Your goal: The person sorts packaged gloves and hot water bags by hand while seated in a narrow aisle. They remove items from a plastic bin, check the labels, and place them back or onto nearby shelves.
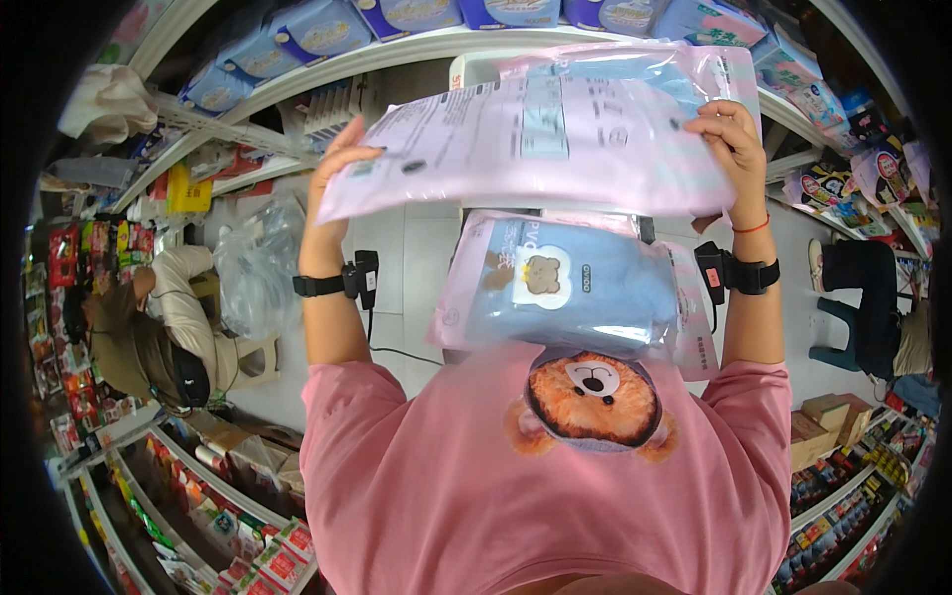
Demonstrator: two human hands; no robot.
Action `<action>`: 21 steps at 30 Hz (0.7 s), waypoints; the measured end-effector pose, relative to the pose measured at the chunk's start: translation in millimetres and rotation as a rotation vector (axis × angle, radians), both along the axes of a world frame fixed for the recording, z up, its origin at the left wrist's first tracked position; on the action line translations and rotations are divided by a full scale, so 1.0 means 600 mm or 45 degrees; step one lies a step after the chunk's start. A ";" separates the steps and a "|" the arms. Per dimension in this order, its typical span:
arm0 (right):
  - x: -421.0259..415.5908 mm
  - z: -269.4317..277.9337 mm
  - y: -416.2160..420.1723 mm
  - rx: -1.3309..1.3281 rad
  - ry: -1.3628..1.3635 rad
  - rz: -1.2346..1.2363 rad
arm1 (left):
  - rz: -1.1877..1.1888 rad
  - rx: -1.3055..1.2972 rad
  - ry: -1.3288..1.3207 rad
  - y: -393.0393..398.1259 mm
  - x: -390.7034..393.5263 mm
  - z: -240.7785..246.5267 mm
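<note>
A pink printed plastic package [476,149] is stretched between my hands, its side with writing facing up. My left hand [338,167] grips its left edge, thumb on top. At the right end, my right hand [732,149] has the package's edge under its fingers and thumb. Behind it, partly covered, lies a similar pink package [714,67] with blue contents, near the shelf. Closer to my body rests a clear-fronted package [625,275] with soft blue contents and a bear picture. A white container edge [465,71] shows beneath the packages at the back.
Blue packs [320,33] line the white shelf [357,63] ahead. On the left, a person [149,342] sits on a stool near clear plastic bags [256,275]. To the right are another person's legs [855,290] and a dark green stool [833,335]. Cardboard boxes [825,428] stand behind right.
</note>
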State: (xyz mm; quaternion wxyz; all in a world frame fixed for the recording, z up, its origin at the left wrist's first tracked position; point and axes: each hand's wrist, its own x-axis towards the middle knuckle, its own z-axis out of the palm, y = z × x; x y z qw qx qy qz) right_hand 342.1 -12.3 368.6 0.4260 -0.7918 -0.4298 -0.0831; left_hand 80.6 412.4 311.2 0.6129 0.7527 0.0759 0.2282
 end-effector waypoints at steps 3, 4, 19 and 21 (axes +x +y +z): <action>0.001 -0.022 -0.009 0.003 0.086 0.065 | -0.062 -0.124 0.100 -0.026 -0.032 -0.055; -0.003 -0.024 -0.007 -0.029 0.093 0.099 | -0.026 -0.032 0.116 -0.036 -0.038 -0.066; -0.129 -0.051 0.096 -0.781 -0.394 0.328 | -0.328 -0.031 0.389 -0.126 -0.049 -0.047; -0.136 -0.069 0.099 -0.802 -0.423 0.251 | -0.341 0.051 0.345 -0.125 -0.045 -0.050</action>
